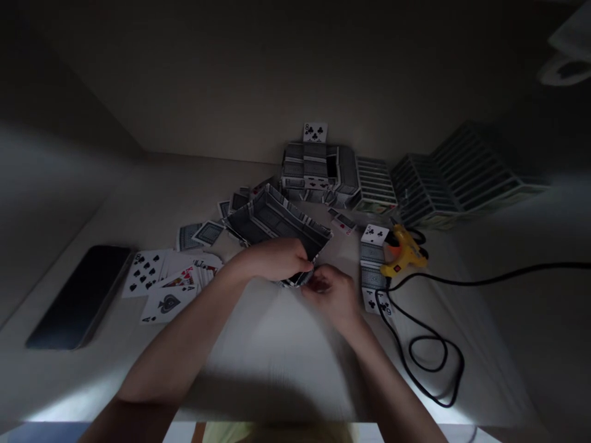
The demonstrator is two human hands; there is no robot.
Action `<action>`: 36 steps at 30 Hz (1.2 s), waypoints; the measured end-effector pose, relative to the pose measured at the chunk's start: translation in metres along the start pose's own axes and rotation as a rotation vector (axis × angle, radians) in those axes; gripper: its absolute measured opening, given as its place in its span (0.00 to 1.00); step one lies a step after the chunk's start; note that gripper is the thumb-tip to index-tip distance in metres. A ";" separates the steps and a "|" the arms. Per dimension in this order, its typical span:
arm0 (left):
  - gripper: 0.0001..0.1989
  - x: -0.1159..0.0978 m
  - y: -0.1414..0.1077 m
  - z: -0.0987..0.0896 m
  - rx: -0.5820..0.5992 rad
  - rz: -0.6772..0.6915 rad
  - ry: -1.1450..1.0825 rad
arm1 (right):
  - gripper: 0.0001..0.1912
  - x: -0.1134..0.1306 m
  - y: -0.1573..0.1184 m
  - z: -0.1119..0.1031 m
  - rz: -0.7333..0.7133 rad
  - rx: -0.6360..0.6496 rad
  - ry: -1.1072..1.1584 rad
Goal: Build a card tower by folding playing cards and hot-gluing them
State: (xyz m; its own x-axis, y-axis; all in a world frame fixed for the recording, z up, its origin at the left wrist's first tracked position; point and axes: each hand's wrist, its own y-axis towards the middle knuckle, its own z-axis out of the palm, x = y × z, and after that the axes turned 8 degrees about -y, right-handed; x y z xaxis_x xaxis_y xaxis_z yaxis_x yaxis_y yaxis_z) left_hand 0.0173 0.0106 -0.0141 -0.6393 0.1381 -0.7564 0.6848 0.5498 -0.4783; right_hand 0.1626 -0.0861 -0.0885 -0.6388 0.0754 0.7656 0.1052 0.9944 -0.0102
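An open, box-like structure made of playing cards point(272, 215) lies at the middle of the table, tilted toward me. My left hand point(281, 258) is closed on its near edge, with the thumb at the near right corner. My right hand point(330, 289) is at the same corner from the right, its fingers curled and pinched against the rim; what lies between the fingertips is too dark to make out. Behind stands a larger model built of cards point(318, 169), with an eight of clubs point(315, 132) upright on top.
A black phone point(80, 298) and loose cards point(168, 304) lie on the left. At right are a yellow glue gun point(404, 252) with a looping black cable point(455, 283), a card strip point(372, 277) and slatted card structures point(443, 178). A wall is behind.
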 end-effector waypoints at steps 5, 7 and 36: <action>0.19 0.000 0.000 0.000 0.008 -0.005 -0.001 | 0.03 0.001 0.001 -0.001 -0.004 0.010 -0.021; 0.19 0.000 0.000 -0.001 0.008 -0.011 0.000 | 0.04 -0.001 0.000 0.000 0.001 0.012 -0.018; 0.16 -0.006 -0.005 0.001 -0.015 0.005 0.170 | 0.04 0.000 -0.002 0.004 0.055 0.032 -0.097</action>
State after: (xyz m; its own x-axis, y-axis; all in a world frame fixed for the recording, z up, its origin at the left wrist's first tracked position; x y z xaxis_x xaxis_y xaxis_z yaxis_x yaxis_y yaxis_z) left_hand 0.0175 0.0065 -0.0076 -0.6870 0.2771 -0.6718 0.6834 0.5607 -0.4676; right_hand 0.1596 -0.0876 -0.0911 -0.7034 0.1357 0.6977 0.1191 0.9902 -0.0725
